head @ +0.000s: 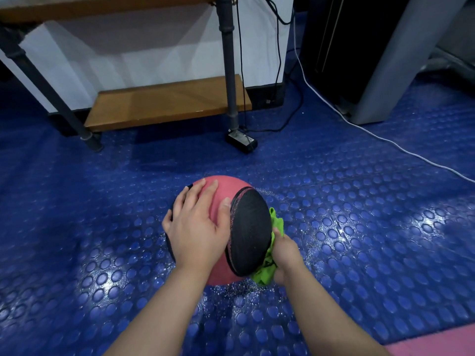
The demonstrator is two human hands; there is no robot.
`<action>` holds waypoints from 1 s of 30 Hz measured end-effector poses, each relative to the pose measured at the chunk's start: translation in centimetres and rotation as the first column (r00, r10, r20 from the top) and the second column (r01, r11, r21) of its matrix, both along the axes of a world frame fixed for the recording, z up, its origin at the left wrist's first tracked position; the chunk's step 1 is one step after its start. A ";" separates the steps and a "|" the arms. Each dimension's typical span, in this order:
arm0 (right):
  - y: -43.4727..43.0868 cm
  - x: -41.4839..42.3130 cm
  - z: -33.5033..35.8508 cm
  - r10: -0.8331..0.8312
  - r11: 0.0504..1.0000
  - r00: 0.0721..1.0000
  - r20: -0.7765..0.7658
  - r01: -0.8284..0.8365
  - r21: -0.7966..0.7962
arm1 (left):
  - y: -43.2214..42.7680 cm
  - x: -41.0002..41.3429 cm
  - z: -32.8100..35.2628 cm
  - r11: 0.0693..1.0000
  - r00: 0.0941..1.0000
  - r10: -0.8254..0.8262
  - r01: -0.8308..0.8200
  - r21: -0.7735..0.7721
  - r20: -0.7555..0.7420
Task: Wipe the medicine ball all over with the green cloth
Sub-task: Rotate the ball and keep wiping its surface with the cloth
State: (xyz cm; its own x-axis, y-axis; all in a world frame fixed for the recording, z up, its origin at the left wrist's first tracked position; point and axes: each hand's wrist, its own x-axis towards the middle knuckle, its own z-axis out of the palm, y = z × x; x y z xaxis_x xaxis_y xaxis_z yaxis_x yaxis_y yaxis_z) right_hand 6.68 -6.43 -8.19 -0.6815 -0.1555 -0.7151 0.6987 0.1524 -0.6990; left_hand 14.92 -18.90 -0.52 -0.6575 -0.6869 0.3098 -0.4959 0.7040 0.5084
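A red and black medicine ball (pixel 246 227) sits on the blue studded floor, in the lower middle of the view. My left hand (pixel 195 224) lies spread over its top left side, fingers straight, steadying it. My right hand (pixel 285 253) grips a bunched green cloth (pixel 270 255) and presses it against the ball's lower right side, next to the black panel. Part of the cloth is hidden between my hand and the ball.
A wooden low shelf (pixel 167 101) on dark pipe legs (pixel 228 62) stands behind the ball. A black power adapter (pixel 241 140) and black cables lie on the floor there. A white cable (pixel 385 140) runs across at the right. A grey machine base (pixel 380 93) stands at the back right.
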 end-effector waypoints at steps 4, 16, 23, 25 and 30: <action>0.3 -1.8 2.1 0.073 0.997 0.987 -0.142 -0.070 0.025 | -0.5 0.7 -0.1 1.000 0.999 0.001 0.000 0.013 -0.048; -3.5 -0.8 7.7 0.488 0.872 0.422 -0.764 -0.260 0.414 | 0.0 1.1 -0.3 0.999 0.999 -0.030 0.029 -0.040 -0.026; -2.7 -6.2 5.1 0.448 0.886 0.845 -0.292 -0.379 0.266 | 0.6 2.4 -0.7 0.997 0.994 -0.065 0.061 -0.041 -0.090; -2.5 -6.1 3.9 0.388 0.918 0.893 -0.227 -0.353 0.180 | 0.3 2.7 -0.8 0.996 0.992 -0.083 0.079 -0.041 -0.097; -1.7 -6.2 2.3 0.281 0.958 0.944 -0.172 -0.267 0.102 | 0.2 2.0 -0.5 0.990 0.989 -0.133 0.130 -0.056 -0.071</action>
State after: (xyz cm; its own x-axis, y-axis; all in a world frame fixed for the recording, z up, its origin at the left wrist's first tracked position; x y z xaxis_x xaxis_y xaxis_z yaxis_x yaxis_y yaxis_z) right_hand 0.50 -8.15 -5.91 -0.7401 -0.3043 -0.5997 0.4840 0.3781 -0.7892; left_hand 16.89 -18.69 -1.04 -0.7150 -0.5782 0.3931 -0.3598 0.7864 0.5021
